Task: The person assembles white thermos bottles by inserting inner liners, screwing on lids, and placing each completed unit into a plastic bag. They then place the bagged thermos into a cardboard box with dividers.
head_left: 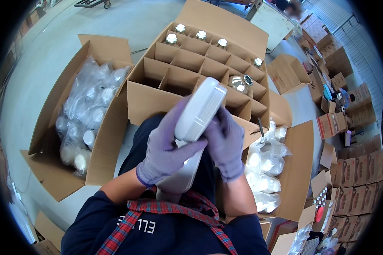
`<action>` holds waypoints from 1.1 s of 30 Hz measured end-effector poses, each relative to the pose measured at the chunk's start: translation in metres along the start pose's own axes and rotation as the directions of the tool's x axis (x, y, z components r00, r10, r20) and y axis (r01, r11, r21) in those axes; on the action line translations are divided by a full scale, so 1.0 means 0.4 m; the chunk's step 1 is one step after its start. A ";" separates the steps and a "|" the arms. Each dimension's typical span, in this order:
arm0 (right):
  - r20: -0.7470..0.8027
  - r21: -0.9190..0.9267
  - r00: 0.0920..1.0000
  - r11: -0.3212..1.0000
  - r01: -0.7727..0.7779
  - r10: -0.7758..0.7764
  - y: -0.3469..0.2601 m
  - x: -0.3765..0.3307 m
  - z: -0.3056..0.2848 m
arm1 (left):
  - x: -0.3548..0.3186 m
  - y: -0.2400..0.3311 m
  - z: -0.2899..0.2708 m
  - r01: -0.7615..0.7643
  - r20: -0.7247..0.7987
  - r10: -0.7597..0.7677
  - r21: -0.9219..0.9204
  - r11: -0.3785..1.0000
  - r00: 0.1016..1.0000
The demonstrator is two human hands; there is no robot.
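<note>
At the centre of the frame both gloved hands grip a flat white container [200, 111], held tilted with its upper end toward the top of the picture. The left hand [165, 146] rises from the lower left, forearm bent inward, its fingers [190, 147] clamped across the container's lower edge. The right hand [224, 142] comes up from the lower right, fingers wrapped against the container's right side. Behind them, upper centre, stands a divided cardboard box [187, 70] holding capped bottles [171, 39]. An open carton of bagged white pieces [83, 117] sits at left; more bagged pieces [264, 165] lie at right.
</note>
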State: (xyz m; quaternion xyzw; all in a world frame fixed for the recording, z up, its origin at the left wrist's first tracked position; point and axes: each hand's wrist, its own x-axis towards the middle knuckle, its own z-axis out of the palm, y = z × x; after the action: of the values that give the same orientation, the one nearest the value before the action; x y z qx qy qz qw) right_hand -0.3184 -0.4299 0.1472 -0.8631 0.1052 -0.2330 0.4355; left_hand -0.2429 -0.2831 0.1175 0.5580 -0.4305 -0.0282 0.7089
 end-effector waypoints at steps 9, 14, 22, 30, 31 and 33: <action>0.072 0.207 0.991 0.970 -0.123 0.111 0.030 0.038 -0.007 | 0.037 -0.003 -0.017 0.113 -0.008 -0.114 -0.091 0.989 0.993; -0.037 -0.418 0.906 0.830 0.369 -0.421 0.070 0.050 0.008 | 0.051 -0.015 -0.018 0.067 -0.071 -0.081 -0.185 0.981 0.994; -0.065 -0.309 0.913 0.878 0.366 -0.403 0.049 0.079 0.014 | 0.091 -0.016 -0.051 0.183 -0.018 -0.195 -0.281 0.942 0.981; -0.064 0.048 0.996 0.997 0.068 -0.065 0.050 0.113 0.004 | 0.124 -0.059 -0.065 0.119 -0.021 -0.130 -0.274 0.954 0.991; -0.054 -0.037 0.972 0.974 0.225 -0.227 0.060 0.121 0.004 | 0.138 -0.062 -0.071 0.169 0.007 -0.178 -0.352 0.921 0.984; -0.133 -0.216 0.907 0.905 0.366 -0.399 0.093 0.133 0.031 | 0.137 -0.064 -0.054 0.136 0.017 -0.135 -0.232 0.963 0.991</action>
State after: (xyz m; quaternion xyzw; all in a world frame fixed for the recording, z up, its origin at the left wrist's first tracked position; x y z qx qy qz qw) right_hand -0.2652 -0.4642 0.1276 -0.8801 -0.0079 -0.3776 0.2876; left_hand -0.1833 -0.3047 0.1281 0.4992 -0.3854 -0.1271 0.7656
